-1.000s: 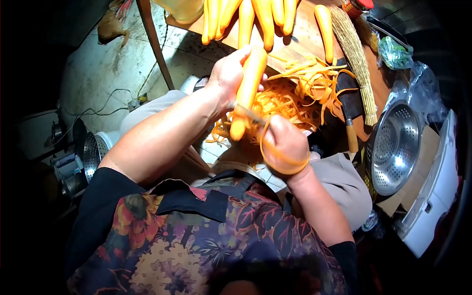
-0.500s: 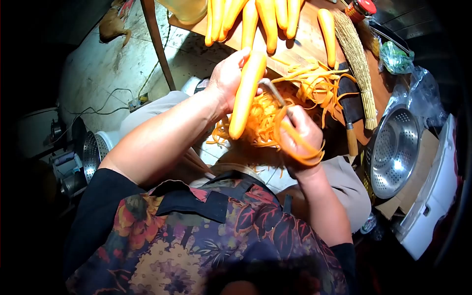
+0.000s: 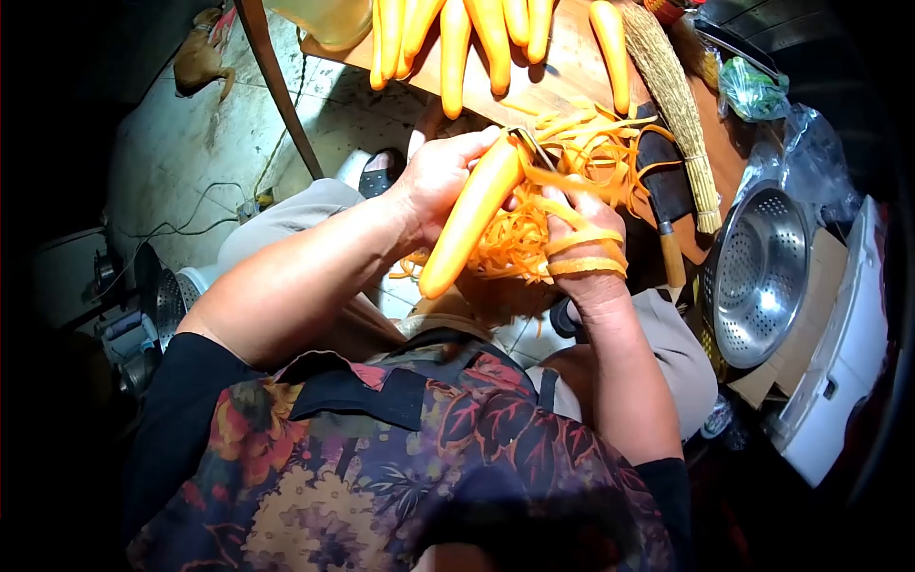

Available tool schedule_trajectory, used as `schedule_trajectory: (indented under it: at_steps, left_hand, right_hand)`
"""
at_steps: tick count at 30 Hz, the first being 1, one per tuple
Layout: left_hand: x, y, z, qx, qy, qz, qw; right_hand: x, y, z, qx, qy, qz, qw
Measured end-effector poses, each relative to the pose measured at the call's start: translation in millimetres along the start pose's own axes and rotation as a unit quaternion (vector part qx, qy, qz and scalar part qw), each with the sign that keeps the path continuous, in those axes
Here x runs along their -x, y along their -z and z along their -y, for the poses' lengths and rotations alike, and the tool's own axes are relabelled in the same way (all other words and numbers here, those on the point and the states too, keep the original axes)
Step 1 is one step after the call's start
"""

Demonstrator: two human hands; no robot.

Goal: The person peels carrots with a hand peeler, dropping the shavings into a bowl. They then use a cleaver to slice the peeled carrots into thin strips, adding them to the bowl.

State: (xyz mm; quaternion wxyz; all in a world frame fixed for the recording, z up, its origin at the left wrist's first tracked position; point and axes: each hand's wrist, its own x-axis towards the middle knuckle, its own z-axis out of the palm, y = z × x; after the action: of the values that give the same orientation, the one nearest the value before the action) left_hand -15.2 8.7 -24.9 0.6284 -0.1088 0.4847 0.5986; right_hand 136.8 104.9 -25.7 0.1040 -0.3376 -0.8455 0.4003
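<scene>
My left hand (image 3: pixel 434 183) is wrapped round a large peeled carrot (image 3: pixel 469 221), tilted with its thick end towards my lap. In my right hand (image 3: pixel 589 214) is a metal peeler (image 3: pixel 538 151), its head at the carrot's far end. Long orange peel strips (image 3: pixel 583 238) drape over the back of that hand and wrist. Below the carrot lies a heap of carrot peelings (image 3: pixel 510 246); what holds it is hidden. More peelings (image 3: pixel 610 153) are spread at the table's near edge.
Several peeled carrots (image 3: pixel 455 57) lie on the wooden table (image 3: pixel 562 91). A cleaver (image 3: pixel 670 200) and a straw whisk broom (image 3: pixel 681 124) rest to the right, near a steel colander (image 3: pixel 762 276) and plastic bags (image 3: pixel 820 157). A small brown animal (image 3: pixel 198 57) lies on the floor.
The peeler has moved up to the carrot's far end. The carrot has shifted slightly down and left, and the peel strips now lie across the back of my right hand.
</scene>
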Motion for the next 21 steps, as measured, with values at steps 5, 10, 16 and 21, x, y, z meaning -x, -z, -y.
schedule_trajectory:
  at_steps: [5,10,16,21]
  left_hand:
    - [8.8,1.6,-2.8,-0.071,-0.114,0.012,0.991]
    - [11.2,-3.1,-2.5,-0.056,-0.127,0.007,0.990]
    - [-5.7,8.0,11.5,0.004,-0.100,0.017,0.995]
    - [10.9,-8.0,5.6,0.011,-0.054,0.031,0.998]
  right_hand:
    - [-8.0,-2.6,-12.4,-0.212,-0.100,0.002,0.972]
    - [4.8,-3.0,-3.3,0.082,0.171,-0.096,0.977]
    - [11.7,-5.2,10.5,0.024,0.035,-0.023,0.999]
    - [14.9,-2.9,13.2,0.026,0.121,-0.050,0.991]
